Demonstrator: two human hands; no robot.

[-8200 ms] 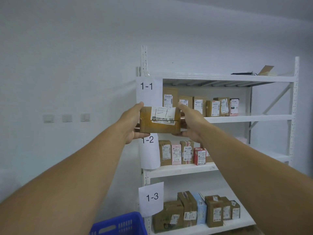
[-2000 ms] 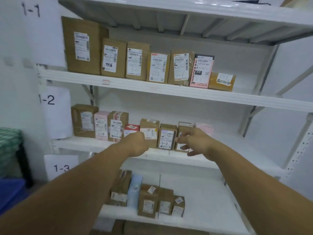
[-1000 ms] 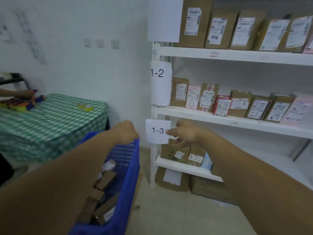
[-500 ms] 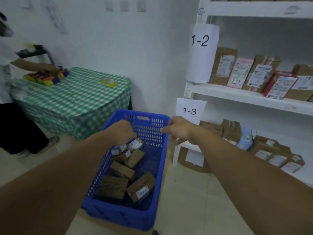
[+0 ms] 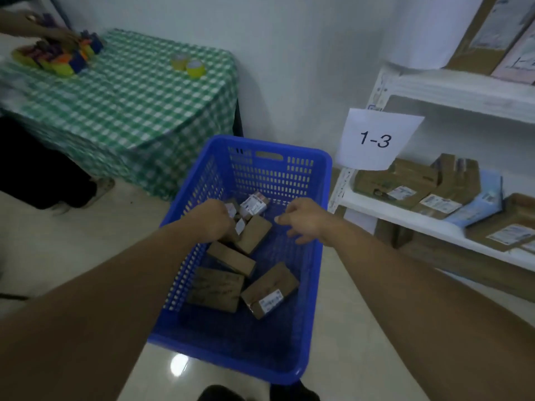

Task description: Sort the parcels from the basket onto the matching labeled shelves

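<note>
**A:** What are we looking down on here?

**B:** We are looking into a blue plastic basket (image 5: 272,175) sitting on the pale floor tiles, just beside the white shelving. Loose cardboard parcels (image 5: 231,258) are lying on its bottom, towards the left wall.

**A:** How are they lying?

**B:** A flat dark parcel (image 5: 215,289) is resting nearest us, touching a brown box with a white label (image 5: 270,289) to its right. A small white-labelled box (image 5: 254,204) is sitting at the far end, with a plain brown box (image 5: 254,234) tilting just in front of it.

**A:** And the hands?

**B:** The left hand (image 5: 215,219) is reaching down onto the small parcels at the far end, knuckles up and fingers curling under. We cannot tell whether it is pinching one. The right hand (image 5: 304,221) is hovering over the basket's right half, fingers loosely bent, gripping nothing.

**A:** What are we seeing to the right?

**B:** A paper sign reading 1-3 (image 5: 376,139) is hanging on the shelving's post. The bottom shelf (image 5: 376,208) behind it is carrying brown boxes (image 5: 396,182) and a pale blue parcel (image 5: 480,204), all leaning together.

**A:** And beyond the basket?

**B:** A table under a green checked cloth (image 5: 130,105) is holding two yellow tape rolls (image 5: 189,65). Another person's hand (image 5: 55,34) is resting over bright blocks (image 5: 58,57) at its far corner.
</note>
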